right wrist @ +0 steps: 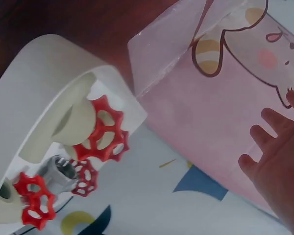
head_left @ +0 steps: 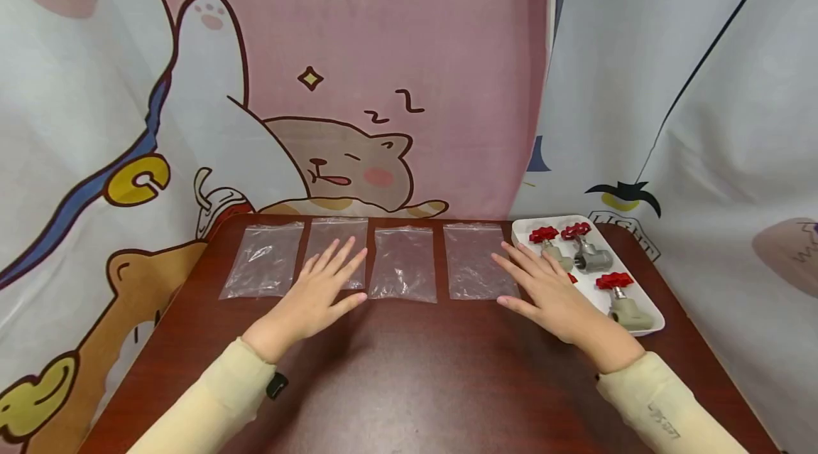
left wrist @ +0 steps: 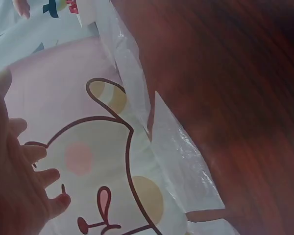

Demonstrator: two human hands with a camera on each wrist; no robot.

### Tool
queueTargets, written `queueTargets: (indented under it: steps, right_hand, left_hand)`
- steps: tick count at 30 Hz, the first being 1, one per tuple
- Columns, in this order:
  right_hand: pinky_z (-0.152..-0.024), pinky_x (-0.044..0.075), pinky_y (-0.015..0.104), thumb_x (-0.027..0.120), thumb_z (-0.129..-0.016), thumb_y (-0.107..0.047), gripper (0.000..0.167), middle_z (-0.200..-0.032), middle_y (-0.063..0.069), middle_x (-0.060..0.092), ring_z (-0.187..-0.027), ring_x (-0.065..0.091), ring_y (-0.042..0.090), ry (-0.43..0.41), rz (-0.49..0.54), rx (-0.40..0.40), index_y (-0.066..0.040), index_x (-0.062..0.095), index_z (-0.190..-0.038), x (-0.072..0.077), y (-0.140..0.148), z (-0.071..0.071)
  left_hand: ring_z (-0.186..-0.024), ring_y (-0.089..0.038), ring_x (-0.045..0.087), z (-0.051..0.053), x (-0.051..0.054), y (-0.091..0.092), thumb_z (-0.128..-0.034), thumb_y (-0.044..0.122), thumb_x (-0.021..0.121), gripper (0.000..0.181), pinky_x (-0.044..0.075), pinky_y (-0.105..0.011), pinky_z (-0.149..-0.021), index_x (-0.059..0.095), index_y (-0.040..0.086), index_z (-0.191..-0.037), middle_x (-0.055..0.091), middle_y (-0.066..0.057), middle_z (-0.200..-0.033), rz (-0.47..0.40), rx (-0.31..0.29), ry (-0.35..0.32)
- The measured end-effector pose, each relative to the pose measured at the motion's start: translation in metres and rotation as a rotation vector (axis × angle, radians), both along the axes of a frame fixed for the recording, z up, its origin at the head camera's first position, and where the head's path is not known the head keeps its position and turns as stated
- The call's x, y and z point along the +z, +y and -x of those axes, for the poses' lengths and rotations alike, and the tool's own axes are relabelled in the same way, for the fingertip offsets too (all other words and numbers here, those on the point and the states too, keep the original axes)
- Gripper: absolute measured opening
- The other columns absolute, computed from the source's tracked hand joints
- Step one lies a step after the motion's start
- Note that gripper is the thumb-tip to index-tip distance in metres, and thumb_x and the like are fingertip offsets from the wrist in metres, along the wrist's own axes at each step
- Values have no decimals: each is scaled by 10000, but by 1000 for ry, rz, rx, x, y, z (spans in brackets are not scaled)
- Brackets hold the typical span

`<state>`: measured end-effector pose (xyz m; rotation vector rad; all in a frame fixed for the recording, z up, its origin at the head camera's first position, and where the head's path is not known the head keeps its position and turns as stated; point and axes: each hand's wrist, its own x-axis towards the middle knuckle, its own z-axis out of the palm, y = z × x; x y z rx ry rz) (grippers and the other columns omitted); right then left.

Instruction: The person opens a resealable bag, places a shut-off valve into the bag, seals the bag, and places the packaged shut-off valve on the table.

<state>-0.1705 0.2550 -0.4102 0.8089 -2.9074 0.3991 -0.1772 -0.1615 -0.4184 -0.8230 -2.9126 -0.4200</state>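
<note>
Left hand (head_left: 316,296), right hand (head_left: 554,298): fingers spread, straight. Far: four clear, creased plastic bags (head_left: 402,263). Right: smooth white tray (head_left: 557,221), red-wheeled valves (head_left: 629,313), partly hand-covered.

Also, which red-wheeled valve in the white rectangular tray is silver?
The silver metal valve by the far right corner of the white tray; the other visible valve bodies are beige.

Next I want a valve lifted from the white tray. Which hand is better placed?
Probably the right hand: it is open, empty and close to the white tray holding the valves. The left hand, also empty, is farther off, near the clear bags.
</note>
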Motion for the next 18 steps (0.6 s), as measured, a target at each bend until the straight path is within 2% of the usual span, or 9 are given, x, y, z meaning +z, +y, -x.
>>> queueTargets:
  steps: [5,8,12,15,18]
  right_hand:
    - [-1117,113,582,592,-891,-476,700,-1548,80,267,-1403,242,355,26,52,-57,-283,281,-1488,0,11,3]
    - [-1046,230,625,652,-869,-407,686,-1499,119,349,-1333,343,389,88,83,-90,-242,351,-1463,-3,21,6]
    - [-969,330,645,714,-830,-286,646,-1421,175,429,-1248,426,433,150,116,-158,-153,444,-1401,-7,40,9]
    - [-923,367,655,719,-826,-247,606,-1383,203,450,-1208,450,459,155,151,-232,-101,476,-1362,-10,56,10]
    - [-908,370,648,706,-838,-217,572,-1343,247,460,-1179,449,477,148,188,-303,-51,484,-1338,-13,73,9]
  left_hand:
    - [-1451,-286,153,1,-3,-7,-946,514,474,670,176,-594,-1112,183,299,-1511,131,4,-1592,-81,25,10]
    - [-1418,-303,245,3,-5,-13,-947,468,509,644,220,-588,-1095,241,276,-1500,250,-39,-1559,-139,53,24]
    - [-1357,-318,347,4,-9,-24,-940,413,553,606,283,-574,-1068,338,207,-1467,384,-80,-1478,-227,115,34]
    - [-1329,-342,375,5,-14,-35,-939,390,564,583,296,-580,-1058,378,170,-1446,422,-115,-1436,-291,171,26]
    - [-1305,-381,385,6,-19,-47,-938,374,572,579,313,-601,-1033,385,151,-1439,427,-158,-1415,-312,218,14]
